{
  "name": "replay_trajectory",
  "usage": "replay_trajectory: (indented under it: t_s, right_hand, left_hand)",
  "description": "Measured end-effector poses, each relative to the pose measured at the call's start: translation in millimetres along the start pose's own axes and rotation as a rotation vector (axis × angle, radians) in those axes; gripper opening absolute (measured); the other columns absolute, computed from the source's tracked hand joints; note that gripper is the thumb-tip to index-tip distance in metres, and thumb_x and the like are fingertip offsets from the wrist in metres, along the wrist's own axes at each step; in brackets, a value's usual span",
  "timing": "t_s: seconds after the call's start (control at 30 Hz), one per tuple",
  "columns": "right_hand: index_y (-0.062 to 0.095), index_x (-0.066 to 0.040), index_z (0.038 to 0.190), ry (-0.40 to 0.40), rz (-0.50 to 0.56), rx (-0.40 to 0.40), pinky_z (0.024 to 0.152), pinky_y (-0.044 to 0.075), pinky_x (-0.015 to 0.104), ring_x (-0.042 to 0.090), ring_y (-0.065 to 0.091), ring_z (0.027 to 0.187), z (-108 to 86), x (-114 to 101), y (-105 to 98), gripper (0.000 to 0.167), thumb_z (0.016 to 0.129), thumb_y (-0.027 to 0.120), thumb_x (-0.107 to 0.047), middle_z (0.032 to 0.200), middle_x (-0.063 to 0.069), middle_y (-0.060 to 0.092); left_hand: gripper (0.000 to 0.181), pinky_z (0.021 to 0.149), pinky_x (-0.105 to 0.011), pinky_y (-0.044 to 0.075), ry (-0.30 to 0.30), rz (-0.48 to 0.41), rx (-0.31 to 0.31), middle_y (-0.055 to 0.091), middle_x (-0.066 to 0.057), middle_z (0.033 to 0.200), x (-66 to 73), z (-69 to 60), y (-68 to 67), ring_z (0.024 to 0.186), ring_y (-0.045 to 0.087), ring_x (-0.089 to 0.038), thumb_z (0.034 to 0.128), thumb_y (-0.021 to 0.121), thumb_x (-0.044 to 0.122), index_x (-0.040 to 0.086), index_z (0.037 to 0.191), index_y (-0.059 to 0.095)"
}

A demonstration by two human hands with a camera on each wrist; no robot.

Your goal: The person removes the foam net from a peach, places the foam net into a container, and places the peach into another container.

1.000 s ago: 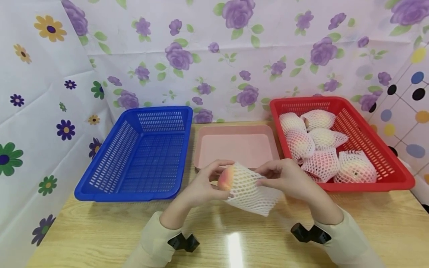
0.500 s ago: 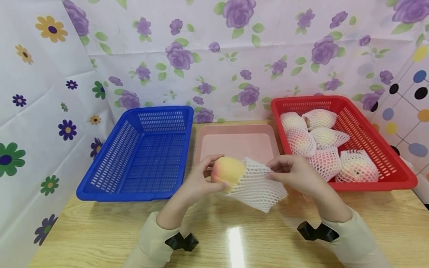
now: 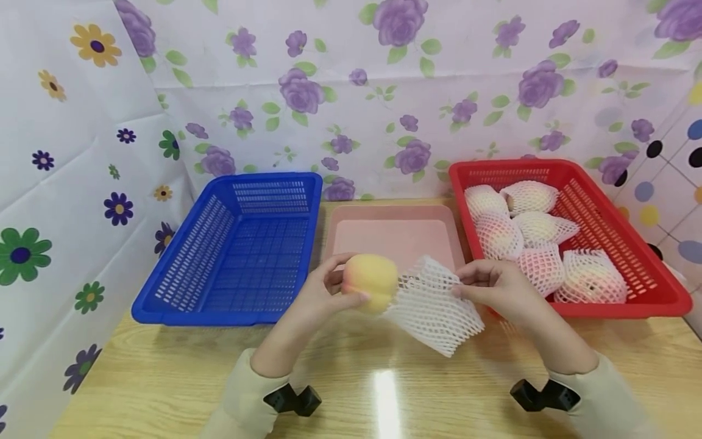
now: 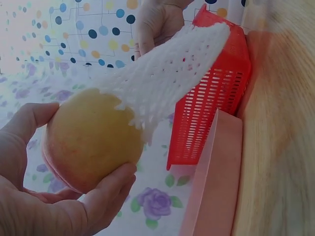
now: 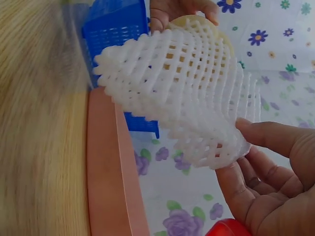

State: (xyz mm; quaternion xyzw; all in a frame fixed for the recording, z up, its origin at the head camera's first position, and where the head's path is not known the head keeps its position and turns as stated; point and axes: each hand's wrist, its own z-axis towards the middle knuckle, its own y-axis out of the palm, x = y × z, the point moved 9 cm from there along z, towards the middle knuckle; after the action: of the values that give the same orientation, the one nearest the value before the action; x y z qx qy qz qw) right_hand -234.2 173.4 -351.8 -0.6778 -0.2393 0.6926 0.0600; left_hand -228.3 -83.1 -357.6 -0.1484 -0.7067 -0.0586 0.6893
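A yellow and pink peach (image 3: 373, 281) is gripped by my left hand (image 3: 323, 291), thumb on the near side and fingers behind, above the table before the pink tray. In the left wrist view the peach (image 4: 93, 140) looks bare. My right hand (image 3: 496, 286) pinches the edge of a white foam net sleeve (image 3: 436, 308) between thumb and fingers. In the left wrist view the sleeve's (image 4: 162, 73) other end still meets the peach's side. From the right wrist, the net (image 5: 172, 88) spreads wide and partly hides the peach.
A blue basket (image 3: 227, 318) stands at left with nothing inside. The pink tray (image 3: 392, 212) sits at the back middle. On the right, a red basket (image 3: 652, 274) holds several peaches in foam nets (image 3: 592, 277). The wooden table (image 3: 340, 390) lies underneath.
My right hand has drawn the net rightward off the peach, which was mostly covered a second ago. My left hand keeps its grip and has shifted slightly left.
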Motion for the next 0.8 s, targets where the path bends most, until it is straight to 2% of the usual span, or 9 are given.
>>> replay_trajectory:
  t_s: [0.17, 0.3, 0.43, 0.6, 0.8]
  right_hand:
    - [0.065, 0.006, 0.106, 0.021, -0.002, -0.006, 0.058, 0.049, 0.021, 0.007, 0.056, 0.073, 0.4, 2, -6, 0.033, 0.083, 0.074, -0.017, 0.081, -0.003, 0.064]
    - [0.064, 0.006, 0.106, 0.031, 0.027, -0.004, 0.062, 0.051, 0.021, 0.007, 0.057, 0.074, 0.2, 5, -10, 0.033, 0.084, 0.073, -0.015, 0.080, -0.007, 0.064]
    - [0.065, 0.004, 0.105, 0.060, 0.055, 0.008, 0.065, 0.053, 0.022, 0.008, 0.058, 0.076, -1.2, 7, -13, 0.032, 0.084, 0.073, -0.018, 0.081, -0.008, 0.065]
    - [0.065, -0.002, 0.103, 0.079, 0.062, 0.022, 0.067, 0.053, 0.022, 0.009, 0.058, 0.078, -0.6, 6, -15, 0.029, 0.084, 0.073, -0.022, 0.082, -0.007, 0.066]
    - [0.062, 0.000, 0.107, 0.091, 0.082, 0.025, 0.069, 0.054, 0.019, 0.008, 0.059, 0.078, 3.3, 3, -15, 0.034, 0.084, 0.073, -0.024, 0.083, -0.008, 0.066]
  left_hand:
    - [0.065, 0.081, -0.032, 0.054, -0.066, -0.178, 0.001, 0.054, -0.022, 0.124, -10.3, -1.2, -4.6, 0.101, 0.059, -0.018, 0.0811, 0.065, 0.000, 0.008, 0.139, 0.037]
    - [0.063, 0.083, -0.031, 0.051, -0.081, -0.289, -0.020, 0.049, -0.018, 0.125, -10.9, -1.3, -4.2, 0.101, 0.057, -0.017, 0.0832, 0.058, 0.002, 0.004, 0.141, 0.032]
    - [0.065, 0.090, -0.034, 0.051, -0.089, -0.383, -0.060, 0.042, -0.016, 0.129, -7.7, -2.3, -1.7, 0.103, 0.057, -0.018, 0.0855, 0.053, 0.008, 0.003, 0.145, 0.027]
    - [0.065, 0.095, -0.038, 0.049, -0.107, -0.448, -0.061, 0.041, -0.014, 0.130, -5.4, -3.9, -2.5, 0.104, 0.059, -0.018, 0.0870, 0.049, 0.011, 0.003, 0.146, 0.023]
    - [0.057, 0.091, -0.036, 0.052, -0.103, -0.478, -0.014, 0.046, -0.011, 0.120, -3.9, -6.1, -8.0, 0.099, 0.060, -0.018, 0.0877, 0.049, 0.011, -0.001, 0.139, 0.028]
